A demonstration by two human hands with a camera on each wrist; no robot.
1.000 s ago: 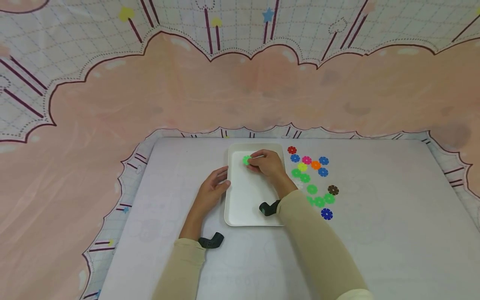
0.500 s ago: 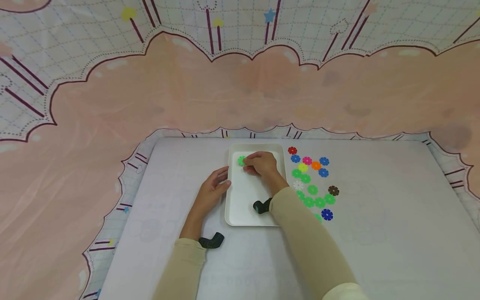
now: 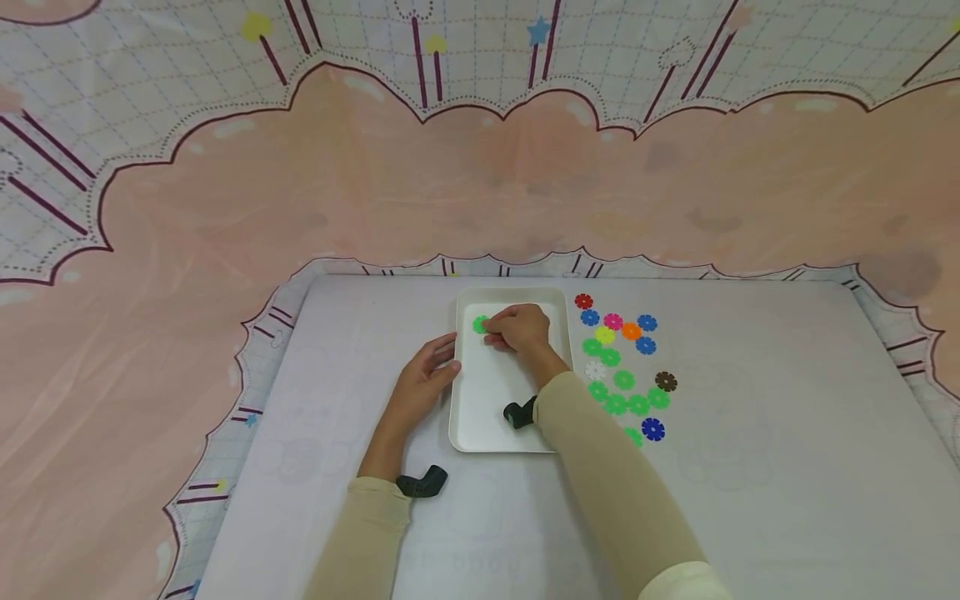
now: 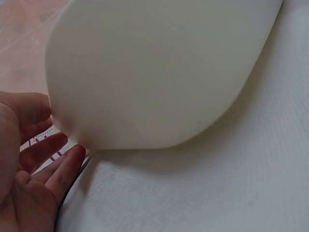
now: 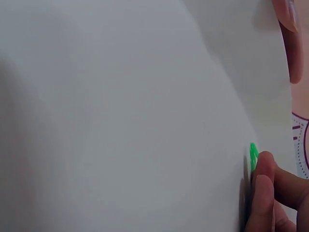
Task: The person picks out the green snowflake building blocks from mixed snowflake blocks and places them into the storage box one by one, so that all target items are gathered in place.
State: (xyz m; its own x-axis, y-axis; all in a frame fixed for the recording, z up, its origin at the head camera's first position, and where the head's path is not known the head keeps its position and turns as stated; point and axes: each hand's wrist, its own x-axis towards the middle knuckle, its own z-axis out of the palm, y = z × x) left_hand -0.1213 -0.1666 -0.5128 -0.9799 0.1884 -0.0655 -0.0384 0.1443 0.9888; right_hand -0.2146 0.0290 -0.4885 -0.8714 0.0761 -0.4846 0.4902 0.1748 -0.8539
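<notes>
A bright green notched plastic disc (image 3: 480,324), shaped like a little flower, is near the far left corner inside the white tray (image 3: 495,392). My right hand (image 3: 522,330) reaches over the tray and pinches the disc's right side. In the right wrist view only a green sliver of the disc (image 5: 253,155) shows past the fingertips, close over the tray floor. My left hand (image 3: 423,379) lies along the tray's left side, fingers relaxed. Its thumb and fingertips touch the outside of the tray wall (image 4: 145,96) in the left wrist view.
To the right of the tray lie several loose notched discs, among them a red one (image 3: 583,301), an orange one (image 3: 632,331), a brown one (image 3: 666,381) and a dark blue one (image 3: 653,429). Beneath is a white tabletop (image 3: 780,417). A patterned cloth (image 3: 480,183) hangs behind.
My right hand has moved slightly left with the green disc, toward the tray's far left corner. More discs beside the tray have come into view from behind the right arm. The left hand stays put.
</notes>
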